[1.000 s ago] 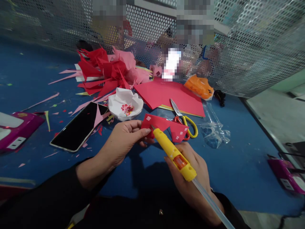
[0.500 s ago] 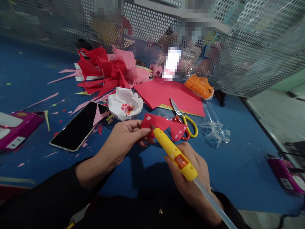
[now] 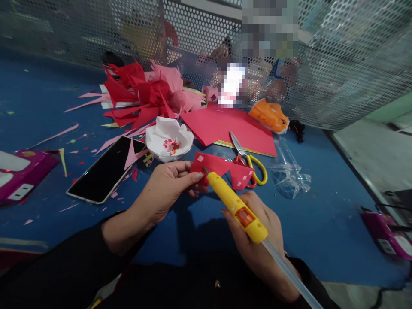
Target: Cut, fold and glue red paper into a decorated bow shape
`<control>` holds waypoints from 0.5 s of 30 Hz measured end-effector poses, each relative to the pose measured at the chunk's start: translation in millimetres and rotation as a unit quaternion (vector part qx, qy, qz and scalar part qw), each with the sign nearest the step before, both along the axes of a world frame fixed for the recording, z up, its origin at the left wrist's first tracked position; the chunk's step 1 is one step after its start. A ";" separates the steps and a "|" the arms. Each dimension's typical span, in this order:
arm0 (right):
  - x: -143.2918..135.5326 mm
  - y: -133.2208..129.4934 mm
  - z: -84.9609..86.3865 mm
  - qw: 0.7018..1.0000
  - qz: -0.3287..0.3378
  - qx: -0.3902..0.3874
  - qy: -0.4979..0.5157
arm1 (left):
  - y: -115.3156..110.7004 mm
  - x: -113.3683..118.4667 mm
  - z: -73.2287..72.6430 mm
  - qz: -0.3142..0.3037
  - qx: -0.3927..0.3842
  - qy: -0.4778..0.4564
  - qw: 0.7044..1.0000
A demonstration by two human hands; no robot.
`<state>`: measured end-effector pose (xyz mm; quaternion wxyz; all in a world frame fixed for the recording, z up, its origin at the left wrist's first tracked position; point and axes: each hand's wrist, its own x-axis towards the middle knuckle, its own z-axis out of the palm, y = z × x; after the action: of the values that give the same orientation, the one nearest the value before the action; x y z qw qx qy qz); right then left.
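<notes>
My left hand (image 3: 169,184) pinches the left end of a red paper piece (image 3: 216,165) that carries small pale pink squares. In my right hand (image 3: 260,231) is a yellow glue gun (image 3: 231,204), a clear glue stick (image 3: 289,272) trailing from its back end. Its nozzle touches or nearly touches the red paper beside my left thumb; the exact contact cannot be made out. Scissors (image 3: 254,165) with red and yellow handles lie just behind the paper's right end. A white paper-lined bowl (image 3: 161,143) with small red and pink bits stands behind my left hand.
Red sheets (image 3: 231,126) lie beyond the scissors, near an orange packet (image 3: 270,116) and clear plastic (image 3: 289,180). Crumpled red and pink paper (image 3: 151,92) is at the back left. A dark phone (image 3: 103,174) lies left; purple devices (image 3: 27,174) sit at both sides. Perforated metal stands behind.
</notes>
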<state>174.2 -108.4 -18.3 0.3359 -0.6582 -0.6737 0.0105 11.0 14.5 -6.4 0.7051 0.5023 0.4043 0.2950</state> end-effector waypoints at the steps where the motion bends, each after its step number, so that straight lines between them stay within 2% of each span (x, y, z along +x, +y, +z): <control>1: 0.1 -0.2 -0.3 1.000 0.000 -0.001 -0.001 | 0.1 -0.2 0.0 -0.001 0.000 -0.001 1.000; 15: 0.1 -0.3 -0.2 1.000 -0.001 0.006 0.011 | 0.2 -0.1 0.3 -0.002 -0.002 -0.007 1.000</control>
<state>174.3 -108.7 -18.5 0.3471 -0.6569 -0.6692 0.0137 10.9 14.7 -6.2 0.7097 0.4996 0.3988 0.2962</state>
